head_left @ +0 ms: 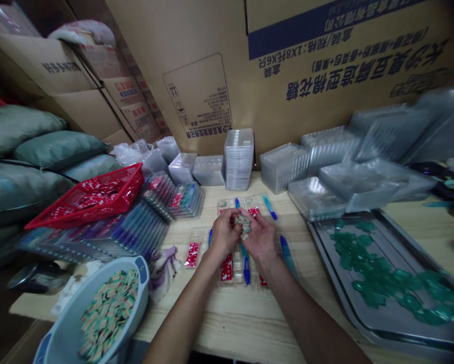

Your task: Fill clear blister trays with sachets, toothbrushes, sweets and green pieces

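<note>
Small striped candy pieces (243, 225) in pale orange, green and cream lie in the cupped palm of my right hand (263, 240). My left hand (226, 233) is closed, its fingertips pinched at the left side of this handful; what exactly lies between them is partly hidden. Beneath both hands are clear plastic trays (238, 270) with small compartments, holding red patterned packets (226, 268) and blue-tipped pen-like sticks (246, 270). A further tray with a red packet (192, 254) lies left of my left wrist. More striped candies (111, 313) fill a light blue basin (141, 288) at lower left.
A red basket (134, 188) of red packets rests on stacked filled trays (136, 232) at left. Stacked clear containers (239, 159) line the back before a large cardboard box (196, 60). At right, a metal tray (344, 298) holds green translucent pieces (378, 273).
</note>
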The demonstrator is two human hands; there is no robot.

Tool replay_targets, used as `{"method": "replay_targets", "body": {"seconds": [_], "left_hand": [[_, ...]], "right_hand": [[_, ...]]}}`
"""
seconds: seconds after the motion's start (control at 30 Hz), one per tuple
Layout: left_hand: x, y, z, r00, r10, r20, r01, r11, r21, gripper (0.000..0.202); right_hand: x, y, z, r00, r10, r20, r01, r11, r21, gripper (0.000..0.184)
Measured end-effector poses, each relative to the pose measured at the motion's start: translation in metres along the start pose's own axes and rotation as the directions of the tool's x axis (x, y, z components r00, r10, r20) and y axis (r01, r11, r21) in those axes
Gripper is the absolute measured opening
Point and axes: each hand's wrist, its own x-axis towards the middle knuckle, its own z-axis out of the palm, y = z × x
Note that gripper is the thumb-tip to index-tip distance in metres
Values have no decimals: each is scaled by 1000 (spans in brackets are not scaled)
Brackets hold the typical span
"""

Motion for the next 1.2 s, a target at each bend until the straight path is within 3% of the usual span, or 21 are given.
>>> {"method": "replay_targets", "body": {"seconds": [0.13,0.2,0.27,0.33,0.47,0.6,0.83,1.03,1.2], "left_hand": [[-1,-3,-2,991,-104,-86,84,974,-210,25],[1,-3,-8,971,-238,-19,209,883,-420,19],[2,-4,-14,937,-338,90,325,744,-584,31],[3,-4,-21,914,-378,149,379,662,-646,42],[-1,0,-26,908,-367,204,411,675,-613,44],[-8,6,-26,909,-311,277,417,674,-610,41],[-10,3,-28,916,-377,141,377,682,-626,42],[-11,-3,-33,863,-471,182,457,574,-679,29],[-12,-12,-25,869,-490,64,411,645,-645,30]], "right_hand": [[6,0,-5,1000,6,-9,-7,995,-96,33],[10,0,-8,999,1,-32,-7,979,-201,28],[12,0,-9,998,13,-54,-29,950,-312,25],[13,1,-10,997,34,-63,-56,918,-393,23],[9,5,-9,997,18,-81,-58,850,-524,13],[7,10,-7,995,-62,-82,-3,780,-625,18],[1,9,0,999,-12,-45,-22,729,-684,28],[-5,4,6,998,43,-43,-60,732,-678,33],[-6,6,8,999,32,-36,-48,654,-755,34]]}}
